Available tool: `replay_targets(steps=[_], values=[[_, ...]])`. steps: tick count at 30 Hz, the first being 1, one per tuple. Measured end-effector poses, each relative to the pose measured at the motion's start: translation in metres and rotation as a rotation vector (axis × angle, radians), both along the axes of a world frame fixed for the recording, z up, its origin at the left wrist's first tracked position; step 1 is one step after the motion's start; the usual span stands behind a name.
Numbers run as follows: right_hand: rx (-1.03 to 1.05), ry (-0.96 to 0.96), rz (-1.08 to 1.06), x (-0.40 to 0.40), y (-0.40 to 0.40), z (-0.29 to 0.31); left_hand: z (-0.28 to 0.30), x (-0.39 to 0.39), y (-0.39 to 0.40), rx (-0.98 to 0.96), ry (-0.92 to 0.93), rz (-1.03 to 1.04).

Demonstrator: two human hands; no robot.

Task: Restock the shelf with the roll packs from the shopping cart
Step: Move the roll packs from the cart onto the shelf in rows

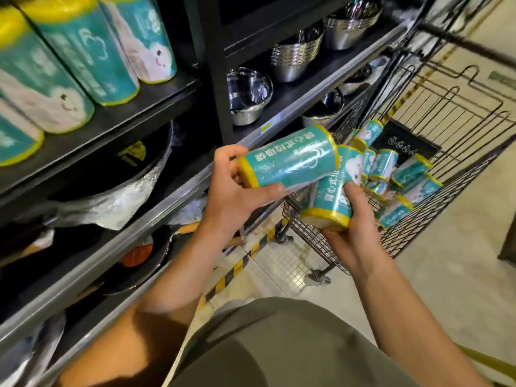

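Note:
My left hand [237,191] grips a teal roll pack with yellow ends [290,157], held sideways in front of the shelf edge. Just below and to the right, my right hand [351,233] holds a second roll pack [332,196], tilted with its yellow end toward me. Both packs hang over the near corner of the black wire shopping cart [315,238]. Several more roll packs [402,174] lie in the cart's basket. On the upper left shelf [117,118], several matching roll packs [83,48] stand in a row.
Stacked steel bowls [296,57] and a lidded steel pot [248,96] fill the middle shelves. Wrapped pans [117,191] sit on the lower shelves at left. A black bag [405,141] lies in the cart. Yellow-black floor tape [237,266] runs beneath the shelving.

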State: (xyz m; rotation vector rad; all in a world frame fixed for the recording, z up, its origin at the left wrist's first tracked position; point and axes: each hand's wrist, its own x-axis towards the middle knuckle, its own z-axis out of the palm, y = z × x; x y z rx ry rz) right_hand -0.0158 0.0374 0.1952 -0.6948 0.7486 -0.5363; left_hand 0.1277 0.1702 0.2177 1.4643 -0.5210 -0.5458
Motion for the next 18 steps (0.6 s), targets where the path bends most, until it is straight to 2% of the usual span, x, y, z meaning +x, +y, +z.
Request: replay_targets(steps=[3,8,13,15,18], values=[[-0.037,0.017,-0.019,-0.003,-0.003,0.001,-0.001,0.016,0.008,-0.116,0.121,0.009],[-0.12,0.012,-0.007,-0.011,-0.009,0.01,-0.006,0.018,0.012,-0.196,0.322,-0.017],[-0.245,-0.037,0.141,-0.027,-0.015,0.016,-0.002,-0.008,-0.002,-0.203,0.627,0.195],[-0.301,-0.026,0.206,-0.032,-0.018,0.018,0.004,-0.024,-0.01,-0.117,0.66,0.22],[-0.321,-0.054,0.301,-0.041,-0.021,0.017,0.008,-0.048,-0.022,-0.058,0.579,0.254]])
